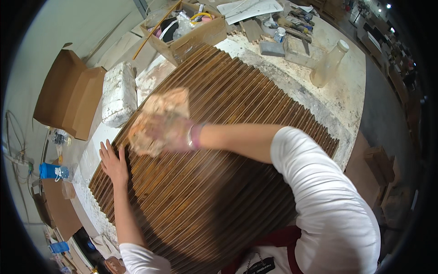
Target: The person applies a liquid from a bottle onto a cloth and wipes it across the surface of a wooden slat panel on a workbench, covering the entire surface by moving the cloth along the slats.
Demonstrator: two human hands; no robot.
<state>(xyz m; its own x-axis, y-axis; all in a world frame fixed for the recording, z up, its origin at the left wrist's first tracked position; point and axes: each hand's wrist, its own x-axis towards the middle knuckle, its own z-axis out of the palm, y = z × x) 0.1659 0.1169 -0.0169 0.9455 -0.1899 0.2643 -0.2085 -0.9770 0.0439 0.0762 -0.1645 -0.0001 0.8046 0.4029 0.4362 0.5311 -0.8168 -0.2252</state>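
A large ribbed brown wooden panel (pixel 246 102), made of many narrow parallel slats, lies on the table in front of me. My left hand (pixel 114 163) rests at its left edge with fingers stretched out and holds nothing. Blurred by motion, my right hand (pixel 175 132) presses a crumpled, stained cloth (pixel 169 101) against the slats near the left edge. That hand seems to wear a thin glove with a pinkish cuff, and its fingers are partly lost in the blur and the cloth. My right arm's shadow darkens the near part of the panel.
An open cardboard box (pixel 73 96) and a white wrapped bundle (pixel 119 93) stand to the left. Behind the panel is a carton of odds and ends (pixel 200 34). A cloudy bottle (pixel 329 64), a grey block (pixel 272 48) and several brushes (pixel 296 25) lie at the back right.
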